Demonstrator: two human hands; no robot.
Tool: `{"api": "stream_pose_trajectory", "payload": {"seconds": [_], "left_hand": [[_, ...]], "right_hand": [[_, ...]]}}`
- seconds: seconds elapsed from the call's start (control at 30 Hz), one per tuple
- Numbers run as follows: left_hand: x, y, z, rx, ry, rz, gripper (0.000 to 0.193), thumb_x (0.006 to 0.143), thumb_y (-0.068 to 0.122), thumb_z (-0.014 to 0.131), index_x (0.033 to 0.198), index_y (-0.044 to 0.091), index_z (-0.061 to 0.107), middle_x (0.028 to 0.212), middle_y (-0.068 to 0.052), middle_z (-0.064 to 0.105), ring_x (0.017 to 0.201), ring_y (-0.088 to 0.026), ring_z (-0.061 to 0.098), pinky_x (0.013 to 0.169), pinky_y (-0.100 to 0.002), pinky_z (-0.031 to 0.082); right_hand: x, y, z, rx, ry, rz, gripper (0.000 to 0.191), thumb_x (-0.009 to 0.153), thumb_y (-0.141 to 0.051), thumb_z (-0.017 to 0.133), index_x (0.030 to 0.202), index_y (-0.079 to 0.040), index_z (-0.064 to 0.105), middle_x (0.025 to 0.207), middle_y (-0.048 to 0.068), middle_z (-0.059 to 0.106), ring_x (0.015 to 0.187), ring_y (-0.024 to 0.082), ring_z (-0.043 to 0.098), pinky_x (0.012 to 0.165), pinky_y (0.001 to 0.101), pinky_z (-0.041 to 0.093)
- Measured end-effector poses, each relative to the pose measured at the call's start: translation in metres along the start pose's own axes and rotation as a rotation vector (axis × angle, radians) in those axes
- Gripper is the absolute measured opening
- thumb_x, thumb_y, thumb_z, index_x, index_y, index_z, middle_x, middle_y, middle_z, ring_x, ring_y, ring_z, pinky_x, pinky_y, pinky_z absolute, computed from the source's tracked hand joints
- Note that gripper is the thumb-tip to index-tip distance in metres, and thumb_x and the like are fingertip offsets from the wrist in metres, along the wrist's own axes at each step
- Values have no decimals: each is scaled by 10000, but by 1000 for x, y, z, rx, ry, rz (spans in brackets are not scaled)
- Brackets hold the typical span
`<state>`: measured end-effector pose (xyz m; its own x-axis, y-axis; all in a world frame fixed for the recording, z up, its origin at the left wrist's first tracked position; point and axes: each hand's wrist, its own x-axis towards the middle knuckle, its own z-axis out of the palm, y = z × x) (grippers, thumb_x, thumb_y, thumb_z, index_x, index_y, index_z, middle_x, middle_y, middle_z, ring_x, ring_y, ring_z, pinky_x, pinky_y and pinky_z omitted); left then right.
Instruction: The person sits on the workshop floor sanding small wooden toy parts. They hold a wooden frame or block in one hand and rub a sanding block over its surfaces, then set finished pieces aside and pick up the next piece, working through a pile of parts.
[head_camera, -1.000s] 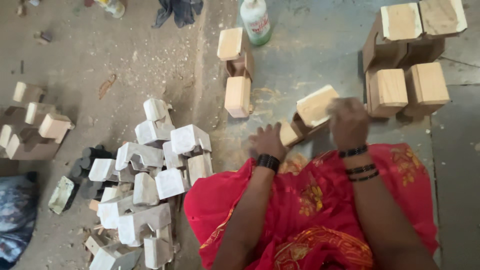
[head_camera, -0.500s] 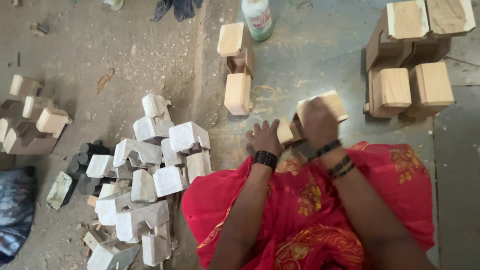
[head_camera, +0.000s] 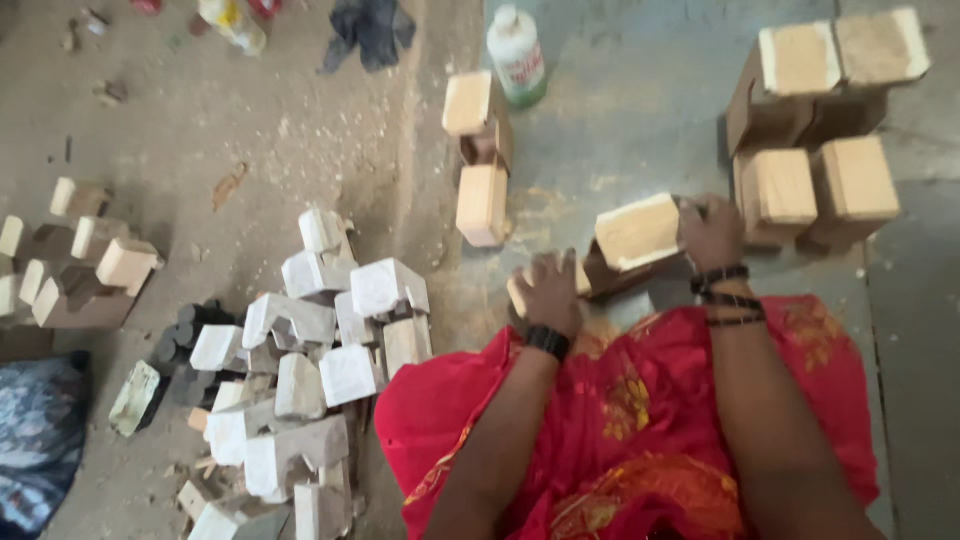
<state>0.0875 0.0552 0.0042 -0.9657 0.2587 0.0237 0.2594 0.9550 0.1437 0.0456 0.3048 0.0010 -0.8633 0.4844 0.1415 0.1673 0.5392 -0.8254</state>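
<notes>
A pale wooden block piece (head_camera: 636, 232) lies on the floor just beyond my lap, which is covered in red cloth (head_camera: 640, 420). My right hand (head_camera: 710, 233) grips its right end, black bangles on the wrist. My left hand (head_camera: 550, 290) presses down on its lower left end, a black band on that wrist. The part of the piece under my hands is hidden.
A heap of whitish wooden pieces (head_camera: 310, 350) sits to my left. Two joined blocks (head_camera: 482, 160) and a white glue bottle (head_camera: 517, 55) stand ahead. Stacked wooden blocks (head_camera: 820, 130) are at the right. More pieces (head_camera: 75, 265) lie far left, on dusty floor.
My right hand has slid from on top of the block to its right end, uncovering its pale face. My left hand stays on the left end.
</notes>
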Motion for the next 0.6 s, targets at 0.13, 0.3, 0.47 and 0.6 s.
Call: {"api": "stream_pose_trajectory", "payload": {"seconds": [0.13, 0.3, 0.47, 0.6], "left_hand": [[-28, 39, 18, -168, 109, 202, 573, 958, 552, 620, 1352, 137, 593, 1561, -180, 444, 1479, -411, 287, 1148, -722, 126], [-52, 31, 11, -976, 163, 140, 494, 1106, 475, 432, 1318, 83, 645, 1405, -168, 582, 1331, -398, 514, 1204, -617, 321], [-55, -31, -10, -1198, 291, -68, 534, 1189, 384, 440, 972, -69, 623, 791, -202, 594, 706, -293, 506, 741, -417, 440], [-54, -43, -27, -1526, 415, -195, 588, 1128, 458, 373, 1056, -48, 664, 871, -102, 670, 805, -170, 578, 740, -339, 501]], "right_hand": [[-29, -21, -12, 748, -81, 359, 199, 971, -97, 671, 1091, 52, 726, 999, 99, 751, 838, 145, 700, 724, 273, 576], [-104, -94, -31, 905, -153, 321, 207, 959, -78, 650, 1127, 29, 704, 1025, 81, 733, 855, 129, 718, 757, 249, 609], [-132, -154, -40, 628, 11, 90, 169, 968, -53, 702, 1100, 49, 729, 998, 121, 714, 842, 154, 670, 722, 279, 557], [-146, -187, -28, 375, 136, -334, 185, 1002, -81, 678, 1164, -11, 734, 1090, 86, 663, 889, 205, 683, 729, 360, 599]]}}
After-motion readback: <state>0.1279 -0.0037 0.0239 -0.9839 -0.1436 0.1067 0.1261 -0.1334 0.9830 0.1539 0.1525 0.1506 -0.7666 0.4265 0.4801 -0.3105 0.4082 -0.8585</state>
